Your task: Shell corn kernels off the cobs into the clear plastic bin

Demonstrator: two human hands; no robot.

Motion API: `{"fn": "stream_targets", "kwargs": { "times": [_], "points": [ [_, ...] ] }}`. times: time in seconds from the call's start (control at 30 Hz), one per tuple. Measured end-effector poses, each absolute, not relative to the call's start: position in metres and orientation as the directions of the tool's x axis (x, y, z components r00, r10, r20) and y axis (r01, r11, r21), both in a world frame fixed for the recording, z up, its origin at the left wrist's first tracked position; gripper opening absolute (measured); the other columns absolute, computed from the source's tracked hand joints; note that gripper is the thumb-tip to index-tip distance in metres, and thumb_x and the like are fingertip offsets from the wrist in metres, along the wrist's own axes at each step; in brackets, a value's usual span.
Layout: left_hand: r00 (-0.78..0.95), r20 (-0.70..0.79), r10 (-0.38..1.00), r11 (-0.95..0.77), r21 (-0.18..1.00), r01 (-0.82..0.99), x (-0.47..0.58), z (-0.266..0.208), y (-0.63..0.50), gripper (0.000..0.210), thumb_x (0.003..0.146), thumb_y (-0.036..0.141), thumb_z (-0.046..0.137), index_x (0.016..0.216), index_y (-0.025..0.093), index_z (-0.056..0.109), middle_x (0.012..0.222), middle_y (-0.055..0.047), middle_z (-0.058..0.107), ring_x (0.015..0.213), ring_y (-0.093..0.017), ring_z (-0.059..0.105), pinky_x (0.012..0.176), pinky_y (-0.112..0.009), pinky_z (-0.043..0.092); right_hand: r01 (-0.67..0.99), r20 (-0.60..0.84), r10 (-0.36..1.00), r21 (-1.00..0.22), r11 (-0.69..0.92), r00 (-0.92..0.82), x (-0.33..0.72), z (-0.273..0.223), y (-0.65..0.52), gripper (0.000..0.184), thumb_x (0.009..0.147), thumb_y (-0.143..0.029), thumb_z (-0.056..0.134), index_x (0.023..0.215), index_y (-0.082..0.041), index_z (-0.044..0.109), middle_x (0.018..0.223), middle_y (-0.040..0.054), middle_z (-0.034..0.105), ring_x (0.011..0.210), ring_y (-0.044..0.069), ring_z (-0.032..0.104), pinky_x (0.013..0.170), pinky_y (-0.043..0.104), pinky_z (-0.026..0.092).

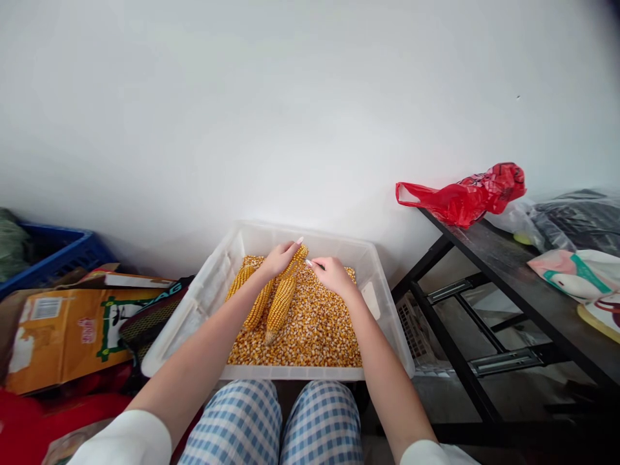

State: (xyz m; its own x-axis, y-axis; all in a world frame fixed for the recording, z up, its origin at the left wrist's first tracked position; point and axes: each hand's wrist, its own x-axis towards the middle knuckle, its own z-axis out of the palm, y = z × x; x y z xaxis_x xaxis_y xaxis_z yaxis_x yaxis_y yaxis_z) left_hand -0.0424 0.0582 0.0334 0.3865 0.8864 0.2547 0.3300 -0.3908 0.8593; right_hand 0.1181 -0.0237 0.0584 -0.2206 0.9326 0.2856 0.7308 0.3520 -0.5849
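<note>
My left hand (281, 258) is wrapped round a yellow corn cob (297, 258), its tip pointing up and to the right. Close to the cob's right side, my right hand (333, 275) is closed, fingers pinched. A small dark bit shows at its fingertips, too little to name. Below both hands, loose corn kernels (314, 332) cover the bottom of a translucent plastic bin (382, 303). Several whole cobs lie on the kernels at the left, among them a corn cob (281, 310) with its pale end toward me. My left forearm hides part of them.
A white wall (310, 116) rises behind the bin. At right stands a black metal-framed table (523, 290) with a red plastic bag (475, 194) on its corner. On the left are an orange cardboard box (72, 329), a black mesh bag (150, 316) and a blue crate (62, 248).
</note>
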Motion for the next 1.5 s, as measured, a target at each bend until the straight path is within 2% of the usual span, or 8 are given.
{"fn": "stream_targets", "kwargs": {
  "times": [0.3,0.57,0.73,0.93,1.07,1.27,1.5],
  "points": [
    [0.360,0.281,0.890,-0.441,0.733,0.518,-0.044,0.034,0.052,0.051,0.079,0.061,0.023,0.066,0.019,0.049,0.053,0.002,0.045,0.058,-0.015,0.047,0.058,-0.024,0.032,0.748,0.283,0.940,-0.578,0.326,-0.191,0.109,0.052,-0.022,0.038,0.084,-0.038,0.035,0.061,-0.015,0.055,0.050,-0.0006,0.047,0.050,0.010,0.035,0.051,0.023,0.022],
    [0.379,0.293,0.878,-0.477,0.603,0.640,-0.044,0.028,0.050,0.048,0.081,0.059,0.022,0.072,0.022,0.052,0.052,-0.002,0.051,0.057,-0.021,0.053,0.054,-0.025,0.028,0.826,0.272,0.954,-0.505,0.250,-0.122,0.098,0.037,-0.018,0.032,0.083,-0.028,0.037,0.059,-0.017,0.055,0.057,0.0049,0.057,0.048,0.011,0.038,0.051,0.025,0.019],
    [0.441,0.305,0.844,-0.535,0.530,0.658,-0.043,0.025,0.049,0.049,0.082,0.058,0.022,0.074,0.021,0.054,0.056,-0.004,0.055,0.059,-0.022,0.054,0.053,-0.026,0.026,0.806,0.225,0.959,-0.528,0.269,-0.173,0.104,0.040,-0.018,0.030,0.081,-0.026,0.040,0.056,-0.016,0.054,0.055,0.0040,0.055,0.049,0.010,0.038,0.050,0.024,0.020],
    [0.563,0.301,0.770,-0.621,0.557,0.551,-0.047,0.030,0.044,0.047,0.079,0.056,0.030,0.067,0.021,0.059,0.050,-0.001,0.053,0.051,-0.018,0.050,0.055,-0.025,0.028,0.693,0.075,0.930,-0.646,0.319,-0.359,0.123,0.045,-0.015,0.034,0.080,-0.034,0.041,0.060,-0.012,0.059,0.047,-0.0039,0.039,0.047,0.007,0.030,0.047,0.021,0.020],
    [0.622,0.296,0.724,-0.663,0.546,0.512,-0.048,0.034,0.042,0.046,0.078,0.056,0.033,0.066,0.020,0.059,0.047,0.001,0.050,0.048,-0.014,0.046,0.053,-0.024,0.027,0.676,0.006,0.916,-0.673,0.301,-0.402,0.132,0.050,-0.015,0.037,0.077,-0.042,0.045,0.070,-0.012,0.065,0.048,-0.0052,0.033,0.047,0.006,0.027,0.047,0.020,0.019],
    [0.589,0.290,0.754,-0.629,0.578,0.520,-0.045,0.034,0.047,0.047,0.081,0.054,0.030,0.070,0.018,0.058,0.050,0.002,0.049,0.052,-0.013,0.047,0.053,-0.022,0.028,0.685,-0.037,0.911,-0.673,0.281,-0.410,0.136,0.058,-0.019,0.037,0.077,-0.041,0.045,0.080,-0.013,0.068,0.049,-0.0042,0.039,0.049,0.007,0.030,0.049,0.020,0.023],
    [0.530,0.299,0.793,-0.581,0.634,0.511,-0.046,0.036,0.052,0.048,0.081,0.055,0.027,0.063,0.018,0.050,0.049,0.003,0.043,0.053,-0.013,0.045,0.053,-0.022,0.028,0.682,0.127,0.964,-0.685,0.254,-0.232,0.133,0.060,-0.018,0.035,0.080,-0.037,0.041,0.078,-0.013,0.066,0.056,-0.0022,0.051,0.053,0.008,0.038,0.055,0.020,0.028]
  ]
}}
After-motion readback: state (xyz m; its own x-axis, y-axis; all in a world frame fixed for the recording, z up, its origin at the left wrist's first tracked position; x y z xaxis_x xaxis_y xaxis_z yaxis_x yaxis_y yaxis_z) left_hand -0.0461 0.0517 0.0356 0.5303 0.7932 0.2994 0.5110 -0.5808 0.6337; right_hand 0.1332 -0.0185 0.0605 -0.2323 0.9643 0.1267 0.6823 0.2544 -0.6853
